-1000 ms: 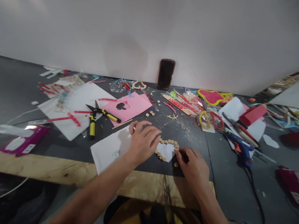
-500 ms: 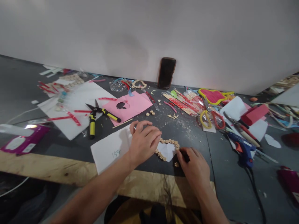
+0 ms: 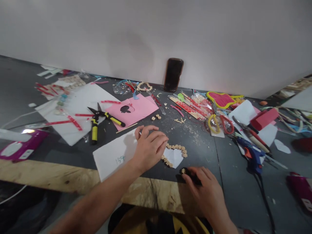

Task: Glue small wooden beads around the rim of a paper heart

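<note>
A white paper heart (image 3: 174,157) lies on the dark table, its top and left edges lined with small tan wooden flower-like clusters (image 3: 177,147). My left hand (image 3: 150,148) rests at the heart's left side, fingers bent and pressed together; the palm and whatever they hold are hidden. Lower right of the heart, the thumb and forefinger of my right hand (image 3: 204,187) close around one loose tan cluster (image 3: 183,171). A white sheet (image 3: 112,159) with green writing lies under and left of my left hand. Two more clusters (image 3: 156,117) sit beyond it.
Yellow-black pliers (image 3: 94,130) lie at left by pink paper (image 3: 143,109). A phone (image 3: 174,74) leans on the wall. At right are scissors (image 3: 214,123), more pliers (image 3: 253,135) and a blue glue gun (image 3: 254,159) with its cable. Crumbs litter the middle.
My right hand has moved from the heart's right edge down towards me, to the loose cluster. My left hand stays in place. The view has shifted slightly.
</note>
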{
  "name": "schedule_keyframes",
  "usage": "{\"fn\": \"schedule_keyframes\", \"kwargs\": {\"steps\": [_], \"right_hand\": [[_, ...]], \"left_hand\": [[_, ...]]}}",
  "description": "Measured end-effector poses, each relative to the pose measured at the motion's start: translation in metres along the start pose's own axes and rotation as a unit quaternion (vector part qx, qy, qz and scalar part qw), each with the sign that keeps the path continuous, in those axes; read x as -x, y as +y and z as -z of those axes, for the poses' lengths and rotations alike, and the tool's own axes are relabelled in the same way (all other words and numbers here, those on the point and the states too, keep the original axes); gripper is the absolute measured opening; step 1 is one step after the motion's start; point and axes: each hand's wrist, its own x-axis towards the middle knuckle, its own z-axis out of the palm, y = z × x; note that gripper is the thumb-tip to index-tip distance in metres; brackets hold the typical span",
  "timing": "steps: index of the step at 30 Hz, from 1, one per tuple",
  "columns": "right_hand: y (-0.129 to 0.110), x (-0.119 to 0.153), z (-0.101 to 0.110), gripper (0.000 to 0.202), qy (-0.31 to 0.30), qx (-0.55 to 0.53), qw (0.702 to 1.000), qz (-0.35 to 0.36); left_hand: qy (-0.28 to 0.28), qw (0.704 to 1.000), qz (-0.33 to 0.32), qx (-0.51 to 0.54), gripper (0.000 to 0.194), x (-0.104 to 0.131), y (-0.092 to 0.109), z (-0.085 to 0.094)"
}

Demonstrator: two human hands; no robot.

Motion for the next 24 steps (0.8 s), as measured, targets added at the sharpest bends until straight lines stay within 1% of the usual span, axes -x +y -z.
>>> {"fn": "schedule_keyframes", "kwargs": {"steps": [4, 9, 14, 18, 24], "right_hand": [[-0.005, -0.004, 0.0, 0.021, -0.004, 0.017, 1.0, 0.02], [-0.005, -0.015, 0.001, 0.024, 0.027, 0.01, 1.0, 0.002], [-0.003, -0.026, -0.008, 0.027, 0.05, 0.028, 0.998, -0.002], [-0.002, -0.027, -0.013, 0.027, 0.051, 0.045, 0.998, -0.005], [0.0, -0.026, -0.012, 0.029, 0.054, 0.037, 0.998, -0.006]], "left_hand": [[-0.002, 1.0, 0.004, -0.004, 0.012, 0.0, 0.0, 0.001], [-0.004, 1.0, 0.0, 0.007, 0.011, 0.0, 0.001, 0.001], [-0.007, 1.0, 0.003, 0.011, 0.011, 0.002, 0.002, 0.001], [-0.007, 1.0, 0.003, 0.008, 0.011, 0.002, 0.002, 0.001], [-0.01, 1.0, 0.005, 0.024, 0.012, 0.003, 0.003, 0.001]]}}
